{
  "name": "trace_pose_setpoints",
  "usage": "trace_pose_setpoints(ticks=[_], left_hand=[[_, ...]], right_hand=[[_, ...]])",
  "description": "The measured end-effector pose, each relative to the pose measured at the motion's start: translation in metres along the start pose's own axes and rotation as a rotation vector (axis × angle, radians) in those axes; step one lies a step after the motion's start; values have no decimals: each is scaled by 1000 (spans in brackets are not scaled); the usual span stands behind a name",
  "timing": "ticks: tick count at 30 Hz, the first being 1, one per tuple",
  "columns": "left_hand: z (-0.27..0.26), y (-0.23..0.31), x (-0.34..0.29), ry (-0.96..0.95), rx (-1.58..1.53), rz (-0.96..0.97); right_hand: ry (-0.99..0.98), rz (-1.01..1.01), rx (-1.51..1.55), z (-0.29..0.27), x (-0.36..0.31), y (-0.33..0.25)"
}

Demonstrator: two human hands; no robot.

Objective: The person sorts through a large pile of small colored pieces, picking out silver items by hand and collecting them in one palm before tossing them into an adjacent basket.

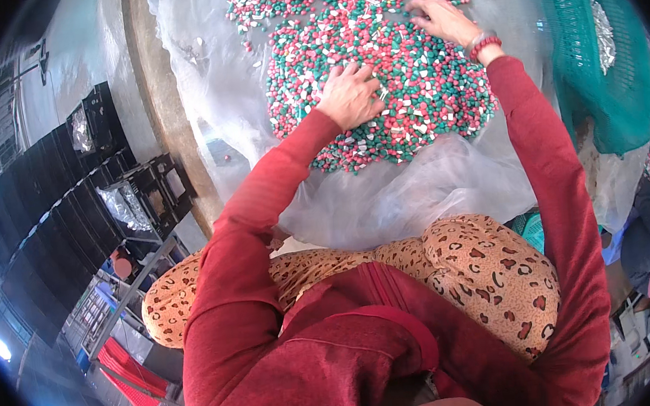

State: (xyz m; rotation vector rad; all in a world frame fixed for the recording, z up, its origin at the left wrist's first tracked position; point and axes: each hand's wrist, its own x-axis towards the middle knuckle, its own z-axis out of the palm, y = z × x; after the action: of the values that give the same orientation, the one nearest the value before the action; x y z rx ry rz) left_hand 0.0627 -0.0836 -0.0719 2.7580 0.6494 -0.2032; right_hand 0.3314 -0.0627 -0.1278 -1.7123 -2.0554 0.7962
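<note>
A wide spread of small red, green and white pellet-like pieces [374,52] lies on translucent plastic sheeting [416,187]. Several thin white strips are mixed in among them. My left hand [350,96] rests on the near part of the pile, palm down and fingers apart, with the fingertips among the pieces. Farther off and to the right, my right hand [444,22] reaches over the pile's right side. Its fingers point left, slightly curled, with the thumb apart and no held thing showing. A red beaded bracelet [485,43] circles that wrist.
Green netting [590,48] hangs along the right side. At the left runs a worn ledge [158,101], with black machine-like units [150,191] and a metal frame [135,285] beyond it. My legs in patterned trousers [493,273] are close to the sheeting's near edge.
</note>
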Motion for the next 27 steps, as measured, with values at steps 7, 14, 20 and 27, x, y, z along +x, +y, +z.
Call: trace_pose_setpoints(ticks=[7,14,20,27], left_hand=[[-19,-44,-31,382,-169,-145],[-20,-18,26,-77,-312,-323],[19,1,12,-7,-147,-257],[-3,14,-36,690,-236,-410]], right_hand=[[-233,-112,236,34,-38,-60],[-511,101,456,18,-84,-85],[-159,-123,336,7,-83,-72],[46,-105,214,36,-16,-82]])
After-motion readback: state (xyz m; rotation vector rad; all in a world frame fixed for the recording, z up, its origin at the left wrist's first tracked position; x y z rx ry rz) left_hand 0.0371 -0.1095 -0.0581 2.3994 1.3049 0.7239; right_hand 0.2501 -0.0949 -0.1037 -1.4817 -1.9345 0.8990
